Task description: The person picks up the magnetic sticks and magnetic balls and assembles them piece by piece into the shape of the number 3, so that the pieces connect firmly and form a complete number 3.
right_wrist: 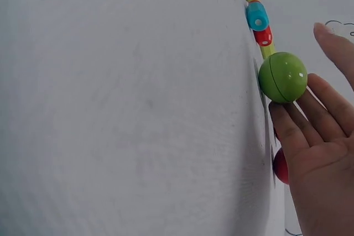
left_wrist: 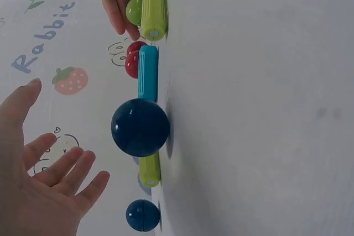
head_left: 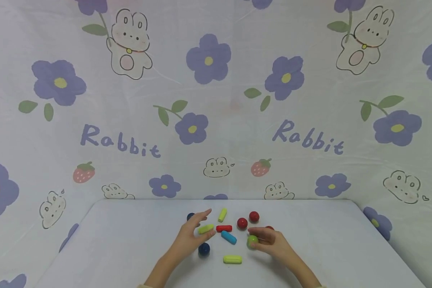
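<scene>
My left hand (head_left: 191,236) hovers over the left part of the group with fingers spread and holds nothing. Below it lie a yellow-green ridged stick (head_left: 206,229) and two dark blue balls, the nearer one (head_left: 203,249) beside the wrist and the farther one (head_left: 190,216) partly hidden by the fingers. My right hand (head_left: 273,243) is at a green ball (head_left: 252,241), its extended fingers against or just behind the ball. In the right wrist view the thumb stands apart from the green ball (right_wrist: 283,78).
Between the hands lie a red stick (head_left: 224,228) and a blue stick (head_left: 229,237). Yellow-green sticks lie behind (head_left: 222,215) and in front (head_left: 232,259). Red balls (head_left: 242,223) sit at the back right, one partly hidden by the right hand. A patterned cloth (head_left: 216,100) hangs behind the white table (head_left: 111,248).
</scene>
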Action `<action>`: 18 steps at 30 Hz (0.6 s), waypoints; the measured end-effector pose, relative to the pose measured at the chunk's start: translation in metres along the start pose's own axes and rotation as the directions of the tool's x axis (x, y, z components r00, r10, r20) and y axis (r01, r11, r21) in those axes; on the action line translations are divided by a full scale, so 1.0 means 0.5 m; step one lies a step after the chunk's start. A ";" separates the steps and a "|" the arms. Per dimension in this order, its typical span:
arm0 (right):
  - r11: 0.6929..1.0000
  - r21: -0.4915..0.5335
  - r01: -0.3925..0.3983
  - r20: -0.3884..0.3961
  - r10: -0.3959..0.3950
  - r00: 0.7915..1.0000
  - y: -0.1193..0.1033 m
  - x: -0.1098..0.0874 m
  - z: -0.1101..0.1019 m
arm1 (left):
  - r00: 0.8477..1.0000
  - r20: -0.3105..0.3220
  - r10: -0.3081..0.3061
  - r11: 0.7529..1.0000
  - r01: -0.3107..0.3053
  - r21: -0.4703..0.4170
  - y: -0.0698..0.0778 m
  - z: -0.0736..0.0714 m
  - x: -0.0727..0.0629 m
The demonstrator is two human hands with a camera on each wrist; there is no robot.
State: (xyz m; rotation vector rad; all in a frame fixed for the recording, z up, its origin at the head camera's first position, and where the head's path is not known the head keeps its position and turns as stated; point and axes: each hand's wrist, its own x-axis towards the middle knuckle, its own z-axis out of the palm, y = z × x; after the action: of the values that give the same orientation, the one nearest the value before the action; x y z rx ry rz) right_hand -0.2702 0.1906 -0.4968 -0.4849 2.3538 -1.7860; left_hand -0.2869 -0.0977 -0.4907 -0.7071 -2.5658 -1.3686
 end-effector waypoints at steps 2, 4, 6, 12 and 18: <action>1.000 -0.007 -0.001 0.005 0.001 1.000 -0.005 -0.003 0.001 | 1.000 0.014 0.004 1.000 -0.004 -0.012 0.003 0.003 -0.001; 1.000 -0.004 -0.001 0.010 0.001 1.000 -0.003 -0.003 0.002 | 1.000 0.027 0.000 1.000 0.000 -0.020 0.005 0.007 -0.001; 1.000 0.000 0.005 0.012 -0.005 1.000 0.001 -0.003 0.001 | 0.999 0.036 0.001 1.000 0.000 -0.029 0.007 0.013 -0.001; 0.999 0.028 0.037 0.028 -0.038 0.999 0.030 0.003 -0.007 | 0.998 0.063 0.001 0.997 0.004 -0.083 0.010 0.032 -0.002; 0.999 0.025 0.047 0.031 -0.048 0.998 0.073 0.014 -0.011 | 0.995 0.091 0.030 0.992 -0.019 -0.123 0.018 0.047 -0.008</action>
State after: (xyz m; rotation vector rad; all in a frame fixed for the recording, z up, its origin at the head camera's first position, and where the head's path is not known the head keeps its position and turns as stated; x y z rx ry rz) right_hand -0.2844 0.2022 -0.5296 -0.5655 2.3157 -1.8111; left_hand -0.2772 -0.0759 -0.4988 -0.8382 -2.5506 -1.5298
